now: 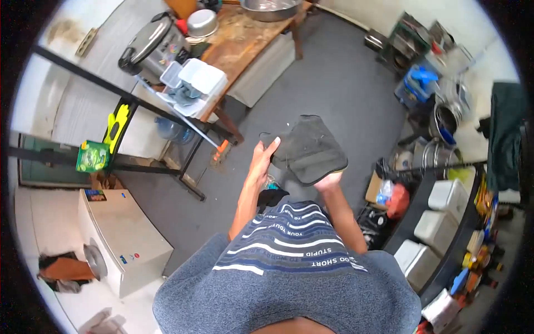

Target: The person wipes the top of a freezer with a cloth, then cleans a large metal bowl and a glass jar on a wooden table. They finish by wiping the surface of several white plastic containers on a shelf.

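1. 1 view, from a camera on the person's head, facing steeply down along the striped shirt (289,245), which fills 6 o'clock.
2. A fisheye lens bends the room into a circle.
3. The left hand (260,161) and right hand (329,181) sit close, near centre; the grey floor (345,83) lies farther.
4. The wooden table (239,33) is at 12 o'clock, the shelf rack (414,214) at 4 o'clock.

The dark cloth (307,149) is matt, slightly fuzzy fabric, perhaps felt. The table (239,39) is bare wood, worn and rough. The bowl (270,8) and rice cooker (153,47) are glossy metal. The white containers (203,78) are smooth plastic, and the floor (345,78) is dull grey and matt.
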Tool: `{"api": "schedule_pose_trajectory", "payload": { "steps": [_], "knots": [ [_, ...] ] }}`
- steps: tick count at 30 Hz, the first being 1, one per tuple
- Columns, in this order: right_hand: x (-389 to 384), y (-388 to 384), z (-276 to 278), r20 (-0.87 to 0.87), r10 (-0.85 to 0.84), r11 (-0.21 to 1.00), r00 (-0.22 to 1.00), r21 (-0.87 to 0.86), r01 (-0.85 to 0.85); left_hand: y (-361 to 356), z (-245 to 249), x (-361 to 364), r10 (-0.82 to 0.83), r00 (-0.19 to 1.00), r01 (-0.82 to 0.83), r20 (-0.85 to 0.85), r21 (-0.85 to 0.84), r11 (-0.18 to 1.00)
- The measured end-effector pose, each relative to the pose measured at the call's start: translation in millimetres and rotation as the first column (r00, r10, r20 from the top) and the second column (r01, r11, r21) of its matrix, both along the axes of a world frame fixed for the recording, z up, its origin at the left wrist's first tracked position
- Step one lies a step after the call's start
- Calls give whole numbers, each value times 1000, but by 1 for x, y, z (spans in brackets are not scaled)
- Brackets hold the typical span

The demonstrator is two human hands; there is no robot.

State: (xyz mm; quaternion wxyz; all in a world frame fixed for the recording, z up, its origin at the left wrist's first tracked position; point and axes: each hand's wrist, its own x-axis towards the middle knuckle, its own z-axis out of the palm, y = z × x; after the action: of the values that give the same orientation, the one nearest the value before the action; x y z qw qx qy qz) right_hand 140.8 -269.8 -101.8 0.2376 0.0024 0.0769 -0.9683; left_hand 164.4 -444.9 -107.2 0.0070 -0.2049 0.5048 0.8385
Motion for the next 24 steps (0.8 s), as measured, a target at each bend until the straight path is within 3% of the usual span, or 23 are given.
{"api": "schedule_pose_trajectory", "payload": {
  "steps": [4,8,12,15,16,19,20,23,24],
  "knots": [
    [-19,-48,6,-147,106,994,983,0,-107,-48,8,3,91,984,-117,-153,-172,978],
    [-29,-107,29,-92,305,951,948,-24,-308,-108,6,13,153,973,-193,-174,-239,952],
    [-39,-161,13,-49,445,889,894,148,-434,-150,-2,22,404,895,-444,-190,-277,852],
    [-45,-201,-3,-4,516,835,857,224,-502,-175,9,31,607,760,-538,-233,299,788],
    [-46,-210,-8,17,526,826,850,227,-515,-180,10,35,618,756,-552,-213,300,778],
    [-65,-246,-16,-51,593,784,803,262,-563,-203,12,33,695,702,-406,-157,713,572],
    [-71,-256,-15,-34,599,778,800,260,-572,-212,7,29,701,699,-421,-141,711,563],
    [-90,-285,-10,66,615,775,786,139,-617,-233,-16,21,695,638,-88,-331,865,493],
    [-100,-299,-13,52,639,755,768,151,-638,-242,-19,17,706,637,-115,-308,868,483]
  ]
}}
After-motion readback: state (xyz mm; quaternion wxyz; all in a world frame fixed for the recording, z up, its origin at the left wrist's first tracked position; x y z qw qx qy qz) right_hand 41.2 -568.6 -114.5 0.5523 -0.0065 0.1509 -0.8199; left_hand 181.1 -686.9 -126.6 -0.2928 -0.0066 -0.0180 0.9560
